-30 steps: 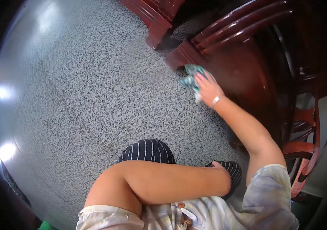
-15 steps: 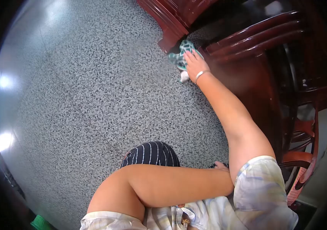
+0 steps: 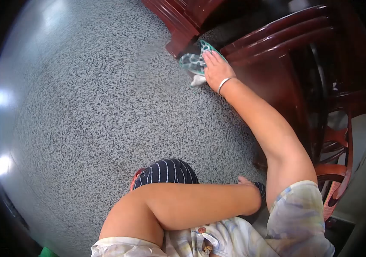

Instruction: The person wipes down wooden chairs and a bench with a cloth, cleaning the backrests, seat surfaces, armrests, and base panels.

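Note:
My right hand point(image 3: 217, 70) presses on a white-and-green patterned cloth point(image 3: 193, 62) on the speckled grey floor, fingers extended over it. A pale corner of the cloth bunches out beside the wrist, and its green-edged upper part lies against the foot of dark red wooden furniture point(image 3: 183, 39). My left forearm crosses in front of my body. Of my left hand point(image 3: 246, 181) only a small part shows beyond the forearm, by the dark striped trousers point(image 3: 166, 172) at my knees; its fingers are mostly hidden.
Glossy carved wooden panels point(image 3: 286, 36) stand close along the right of my reaching arm. A wooden chair point(image 3: 337, 171) is at the far right. The speckled floor point(image 3: 101, 107) extends to the left. A green object point(image 3: 48, 252) shows at the lower left edge.
My right hand and the cloth have shifted slightly left in view, along with the furniture. The cloth is spread wider beside the furniture foot. A little more of my left hand shows.

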Demonstrator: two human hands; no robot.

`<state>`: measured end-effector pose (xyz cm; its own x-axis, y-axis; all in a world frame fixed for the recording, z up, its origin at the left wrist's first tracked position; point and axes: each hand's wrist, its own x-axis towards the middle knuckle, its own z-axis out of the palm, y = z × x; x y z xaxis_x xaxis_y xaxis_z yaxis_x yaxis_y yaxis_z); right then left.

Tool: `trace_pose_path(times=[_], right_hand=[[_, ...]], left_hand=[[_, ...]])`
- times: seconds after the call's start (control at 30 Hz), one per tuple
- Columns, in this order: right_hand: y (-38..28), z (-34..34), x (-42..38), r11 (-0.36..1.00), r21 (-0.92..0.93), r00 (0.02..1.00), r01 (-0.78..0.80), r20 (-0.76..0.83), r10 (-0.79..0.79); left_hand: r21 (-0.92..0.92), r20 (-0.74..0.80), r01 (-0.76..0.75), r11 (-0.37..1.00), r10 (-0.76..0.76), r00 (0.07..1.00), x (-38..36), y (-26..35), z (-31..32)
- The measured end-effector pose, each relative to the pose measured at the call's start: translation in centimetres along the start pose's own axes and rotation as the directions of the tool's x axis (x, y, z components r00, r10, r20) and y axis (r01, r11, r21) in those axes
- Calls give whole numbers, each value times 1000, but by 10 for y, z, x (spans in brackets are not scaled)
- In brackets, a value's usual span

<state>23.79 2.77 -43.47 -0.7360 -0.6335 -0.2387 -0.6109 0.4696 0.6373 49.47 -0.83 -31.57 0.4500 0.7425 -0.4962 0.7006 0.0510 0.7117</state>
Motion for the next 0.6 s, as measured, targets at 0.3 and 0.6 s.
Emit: trace_pose_path(times=[0.3, 0.6], right_hand=[[-27, -5, -221, 971, 236, 980, -29, 198, -19], [-76, -6, -412, 808, 296, 822, -510, 445, 356]], left_hand=[[0, 248, 369, 930, -357, 900, 121, 5, 22], [236, 58, -42, 971, 29, 998, 179, 16, 80]])
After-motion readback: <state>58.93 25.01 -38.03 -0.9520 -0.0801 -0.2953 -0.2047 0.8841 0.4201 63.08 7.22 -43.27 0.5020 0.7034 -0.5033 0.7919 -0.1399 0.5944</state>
